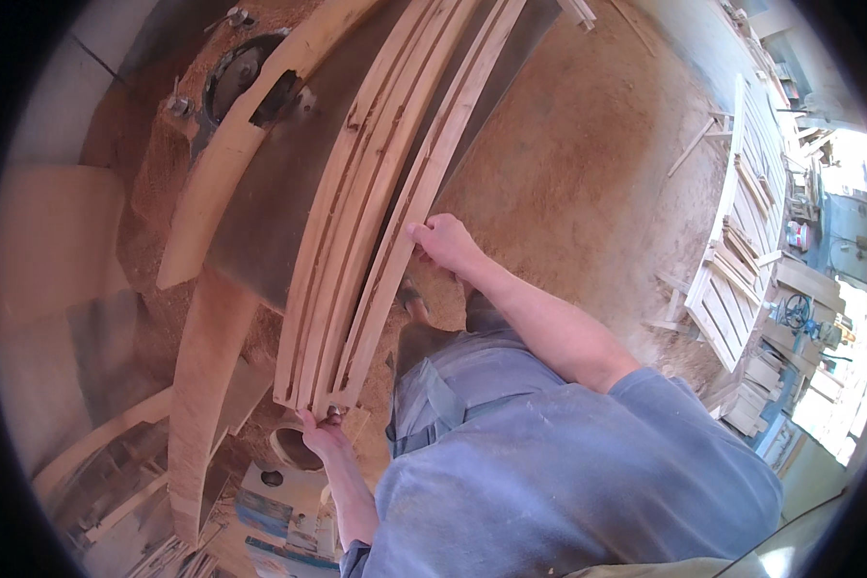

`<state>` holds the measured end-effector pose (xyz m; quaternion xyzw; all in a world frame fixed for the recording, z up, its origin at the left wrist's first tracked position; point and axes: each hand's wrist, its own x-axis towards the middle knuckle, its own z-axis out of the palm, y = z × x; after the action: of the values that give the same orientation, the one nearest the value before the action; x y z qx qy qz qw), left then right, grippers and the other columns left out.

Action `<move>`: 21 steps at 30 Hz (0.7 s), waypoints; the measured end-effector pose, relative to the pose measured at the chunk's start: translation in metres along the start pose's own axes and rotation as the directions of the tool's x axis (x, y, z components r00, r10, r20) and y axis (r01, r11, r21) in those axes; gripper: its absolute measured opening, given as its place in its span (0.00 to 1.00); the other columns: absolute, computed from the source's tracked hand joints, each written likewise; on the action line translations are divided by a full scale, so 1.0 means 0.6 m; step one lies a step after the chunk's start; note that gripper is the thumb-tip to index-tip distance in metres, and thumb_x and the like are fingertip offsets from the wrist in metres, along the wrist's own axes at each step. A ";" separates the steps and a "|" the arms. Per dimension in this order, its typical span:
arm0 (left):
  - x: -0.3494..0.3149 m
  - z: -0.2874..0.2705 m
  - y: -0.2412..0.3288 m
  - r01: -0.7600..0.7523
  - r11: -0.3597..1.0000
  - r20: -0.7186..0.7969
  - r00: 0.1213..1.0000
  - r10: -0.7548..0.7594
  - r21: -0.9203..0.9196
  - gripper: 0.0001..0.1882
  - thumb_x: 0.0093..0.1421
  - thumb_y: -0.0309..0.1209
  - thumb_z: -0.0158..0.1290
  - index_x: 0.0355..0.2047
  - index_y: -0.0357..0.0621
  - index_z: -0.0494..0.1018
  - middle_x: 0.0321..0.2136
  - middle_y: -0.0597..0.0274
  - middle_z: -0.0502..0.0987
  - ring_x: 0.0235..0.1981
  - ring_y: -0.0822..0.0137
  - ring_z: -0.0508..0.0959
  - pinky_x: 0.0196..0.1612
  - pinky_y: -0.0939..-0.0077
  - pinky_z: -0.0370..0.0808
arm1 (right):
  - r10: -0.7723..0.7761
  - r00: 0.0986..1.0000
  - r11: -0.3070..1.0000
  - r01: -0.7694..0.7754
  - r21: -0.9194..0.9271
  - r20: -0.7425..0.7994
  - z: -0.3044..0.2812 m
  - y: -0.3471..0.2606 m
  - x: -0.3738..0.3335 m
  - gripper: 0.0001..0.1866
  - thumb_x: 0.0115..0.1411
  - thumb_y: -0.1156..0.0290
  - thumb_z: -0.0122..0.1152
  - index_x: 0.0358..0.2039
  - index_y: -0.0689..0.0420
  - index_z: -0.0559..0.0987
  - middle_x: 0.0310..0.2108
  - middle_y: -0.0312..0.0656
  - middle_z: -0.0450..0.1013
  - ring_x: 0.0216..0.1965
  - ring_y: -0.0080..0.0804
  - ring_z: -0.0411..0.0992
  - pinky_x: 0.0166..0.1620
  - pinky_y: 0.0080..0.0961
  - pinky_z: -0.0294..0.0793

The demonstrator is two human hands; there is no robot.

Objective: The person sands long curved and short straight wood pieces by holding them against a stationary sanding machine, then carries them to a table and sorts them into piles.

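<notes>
Several long, slightly curved wooden strips (356, 183) with grooves along them lie side by side on a dark machine table (279, 183). A dark gap parts the rightmost grooved strip (424, 183) from the others toward the far end; their near ends come together. My right hand (443, 243) is closed on the outer edge of that rightmost strip, about midway along. At the near ends, my left hand (326, 435) grips the wood from below, thumb on the end; part of its fingers is hidden beneath the strips.
Left of the strips, a curved wooden board (222, 183) with a cutout lies beside a round dark machine part (241, 77). Sawdust covers the floor (588, 144). A slatted wooden frame (742, 231) bearing loose pieces stands at right. Curved boards (202, 395) stand lower left.
</notes>
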<state>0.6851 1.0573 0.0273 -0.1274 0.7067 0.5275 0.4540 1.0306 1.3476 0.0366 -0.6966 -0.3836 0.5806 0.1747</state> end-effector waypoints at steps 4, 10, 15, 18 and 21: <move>-0.013 0.006 0.001 0.023 0.999 -0.006 1.000 -0.022 0.025 0.22 0.69 0.53 0.45 0.46 0.48 0.74 0.27 0.60 0.77 0.21 0.66 0.70 0.25 0.72 0.65 | 0.035 0.999 0.999 -0.035 0.029 0.008 -0.005 -0.008 -0.006 0.21 0.61 0.57 0.58 0.26 0.66 0.81 0.21 0.47 0.79 0.24 0.35 0.79 0.32 0.31 0.78; -0.021 -0.010 0.010 0.097 0.995 0.123 0.987 -0.100 0.030 0.21 0.70 0.49 0.45 0.51 0.46 0.72 0.31 0.61 0.79 0.22 0.67 0.74 0.20 0.72 0.67 | -0.001 1.000 0.999 0.001 0.050 -0.002 -0.005 -0.002 -0.008 0.22 0.62 0.57 0.58 0.28 0.67 0.82 0.23 0.47 0.79 0.25 0.33 0.79 0.31 0.29 0.78; -0.053 0.000 0.031 0.170 0.984 0.264 0.953 -0.150 -0.056 0.20 0.68 0.44 0.52 0.53 0.45 0.70 0.37 0.60 0.80 0.29 0.65 0.78 0.26 0.70 0.75 | 0.014 1.000 0.999 -0.014 0.050 -0.002 -0.006 -0.009 -0.015 0.23 0.64 0.55 0.57 0.30 0.67 0.81 0.24 0.46 0.80 0.25 0.32 0.79 0.32 0.28 0.79; -0.051 -0.017 0.021 -0.051 0.999 0.382 0.923 0.051 -0.011 0.24 0.65 0.39 0.58 0.56 0.41 0.67 0.44 0.58 0.79 0.38 0.64 0.80 0.37 0.69 0.79 | 0.006 1.000 0.999 -0.006 0.036 0.004 -0.006 -0.006 -0.013 0.23 0.64 0.55 0.56 0.31 0.67 0.81 0.25 0.46 0.80 0.26 0.32 0.79 0.32 0.28 0.79; -0.049 -0.039 0.004 -0.150 0.989 0.452 0.883 0.129 0.011 0.30 0.63 0.36 0.61 0.60 0.39 0.64 0.49 0.58 0.76 0.43 0.62 0.79 0.45 0.68 0.77 | 0.011 1.000 1.000 -0.012 0.020 0.019 -0.006 -0.012 -0.015 0.23 0.65 0.55 0.55 0.32 0.66 0.81 0.26 0.46 0.80 0.26 0.32 0.79 0.32 0.28 0.80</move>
<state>0.6877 1.0293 0.0522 0.0596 0.6018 0.5575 0.5688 1.0313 1.3466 0.0485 -0.6916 -0.3753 0.5919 0.1748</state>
